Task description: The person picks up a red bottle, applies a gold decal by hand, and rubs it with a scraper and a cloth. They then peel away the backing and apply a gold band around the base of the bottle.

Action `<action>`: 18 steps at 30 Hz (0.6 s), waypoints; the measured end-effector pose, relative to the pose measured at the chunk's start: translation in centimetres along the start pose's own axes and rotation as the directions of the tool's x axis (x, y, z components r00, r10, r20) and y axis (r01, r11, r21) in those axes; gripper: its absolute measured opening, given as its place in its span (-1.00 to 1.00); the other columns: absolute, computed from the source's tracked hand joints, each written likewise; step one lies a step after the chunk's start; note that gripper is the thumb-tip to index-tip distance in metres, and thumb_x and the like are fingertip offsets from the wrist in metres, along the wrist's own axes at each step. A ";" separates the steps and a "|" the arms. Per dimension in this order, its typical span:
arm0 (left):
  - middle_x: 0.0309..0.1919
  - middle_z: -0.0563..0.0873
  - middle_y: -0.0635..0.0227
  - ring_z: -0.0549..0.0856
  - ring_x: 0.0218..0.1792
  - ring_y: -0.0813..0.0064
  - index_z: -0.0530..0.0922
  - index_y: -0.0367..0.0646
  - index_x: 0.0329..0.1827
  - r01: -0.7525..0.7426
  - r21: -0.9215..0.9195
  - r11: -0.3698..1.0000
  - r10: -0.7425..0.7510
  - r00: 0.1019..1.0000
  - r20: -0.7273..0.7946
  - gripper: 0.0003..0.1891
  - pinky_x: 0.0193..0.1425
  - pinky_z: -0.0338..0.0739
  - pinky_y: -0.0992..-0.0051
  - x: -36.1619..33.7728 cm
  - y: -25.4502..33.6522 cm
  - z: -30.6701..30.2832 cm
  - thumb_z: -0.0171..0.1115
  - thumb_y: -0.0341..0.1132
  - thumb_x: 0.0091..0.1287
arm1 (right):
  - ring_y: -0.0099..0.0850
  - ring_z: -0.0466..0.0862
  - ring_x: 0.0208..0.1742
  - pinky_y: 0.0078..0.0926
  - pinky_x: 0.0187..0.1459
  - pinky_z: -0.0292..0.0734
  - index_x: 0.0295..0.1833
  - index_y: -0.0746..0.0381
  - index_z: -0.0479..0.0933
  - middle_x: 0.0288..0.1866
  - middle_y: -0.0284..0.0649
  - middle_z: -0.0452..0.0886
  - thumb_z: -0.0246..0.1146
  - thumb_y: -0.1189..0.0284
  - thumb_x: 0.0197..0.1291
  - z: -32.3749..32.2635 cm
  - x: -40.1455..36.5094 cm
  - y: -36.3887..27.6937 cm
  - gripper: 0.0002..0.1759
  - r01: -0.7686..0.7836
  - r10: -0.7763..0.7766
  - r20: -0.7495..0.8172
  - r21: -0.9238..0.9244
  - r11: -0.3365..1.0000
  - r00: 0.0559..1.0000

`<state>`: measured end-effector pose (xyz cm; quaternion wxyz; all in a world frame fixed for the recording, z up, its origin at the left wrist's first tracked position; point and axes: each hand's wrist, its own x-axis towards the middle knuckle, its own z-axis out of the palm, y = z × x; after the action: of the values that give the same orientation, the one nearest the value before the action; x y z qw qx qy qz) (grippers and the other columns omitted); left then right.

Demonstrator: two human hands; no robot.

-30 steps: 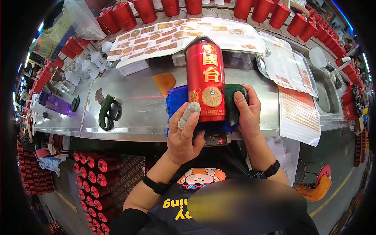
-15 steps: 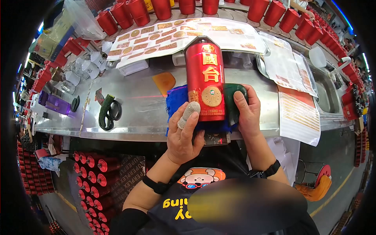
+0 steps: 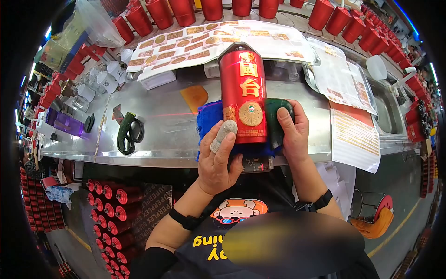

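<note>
A red bottle [image 3: 242,93] with gold characters and a round gold emblem lies on a blue cloth [image 3: 210,122] near the table's front edge. At its lower left, my left hand [image 3: 217,160] touches the bottle, with a grey cover on one finger; the fingers are partly spread and the thumb is apart from the bottle. On the right side, my right hand [image 3: 295,132] grips a dark green pad [image 3: 277,122] between thumb and fingers, with the pad against the bottle's side.
Sheets of gold labels [image 3: 195,44] lie behind the bottle. More label sheets [image 3: 355,137] hang over the right edge beside a sink [image 3: 388,111]. A yellow scraper [image 3: 194,98], black-green straps [image 3: 125,135] and a purple bottle [image 3: 65,122] are at left. Red bottles [image 3: 241,7] line the back.
The red bottles in the row at the back have shifted along. The bottle before me has turned very slightly. My hands are nearly unmoved.
</note>
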<state>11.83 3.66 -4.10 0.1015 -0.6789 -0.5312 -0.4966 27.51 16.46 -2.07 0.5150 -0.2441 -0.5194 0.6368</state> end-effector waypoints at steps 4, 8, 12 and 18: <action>0.25 0.53 -0.05 0.46 0.31 -0.12 0.32 -0.16 0.42 -0.003 -0.006 1.000 0.003 1.000 -0.001 -0.30 0.38 0.37 0.10 0.0 0.0 0.0 0.29 -0.48 0.13 | -0.66 0.56 -0.16 -0.70 -0.09 0.50 0.07 0.33 0.46 -0.15 -0.35 0.63 0.30 0.31 0.36 0.0 0.0 0.0 -0.65 -0.010 0.010 0.000 0.010 1.000 1.000; 0.26 0.53 -0.05 0.46 0.32 -0.11 0.32 -0.16 0.42 -0.005 -0.010 1.000 0.005 1.000 -0.002 -0.30 0.39 0.37 0.11 0.0 -0.1 0.0 0.29 -0.48 0.13 | -0.66 0.57 -0.16 -0.70 -0.09 0.51 0.07 0.33 0.46 -0.15 -0.35 0.63 0.30 0.31 0.36 0.1 0.0 0.0 -0.65 -0.009 0.009 -0.004 0.018 1.000 1.000; 0.26 0.52 -0.05 0.45 0.32 -0.11 0.32 -0.16 0.42 -0.003 -0.005 1.000 0.003 1.000 0.002 -0.30 0.39 0.36 0.11 0.0 -0.1 0.0 0.29 -0.48 0.14 | -0.66 0.57 -0.16 -0.70 -0.09 0.51 0.07 0.33 0.46 -0.15 -0.35 0.63 0.30 0.31 0.36 0.1 -0.1 -0.1 -0.65 -0.010 0.010 -0.006 0.019 1.000 1.000; 0.26 0.53 -0.04 0.45 0.32 -0.10 0.32 -0.16 0.42 -0.001 -0.011 1.000 0.001 1.000 -0.001 -0.30 0.39 0.37 0.11 -0.1 -0.1 0.1 0.29 -0.48 0.14 | -0.66 0.57 -0.16 -0.70 -0.08 0.50 0.06 0.32 0.47 -0.15 -0.35 0.64 0.30 0.30 0.36 0.1 0.0 -0.1 -0.66 -0.011 0.011 -0.004 0.009 1.000 1.000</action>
<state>11.77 3.73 -4.24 0.0982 -0.6796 -0.5280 -0.4998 27.50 16.42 -1.99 0.5134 -0.2460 -0.5142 0.6414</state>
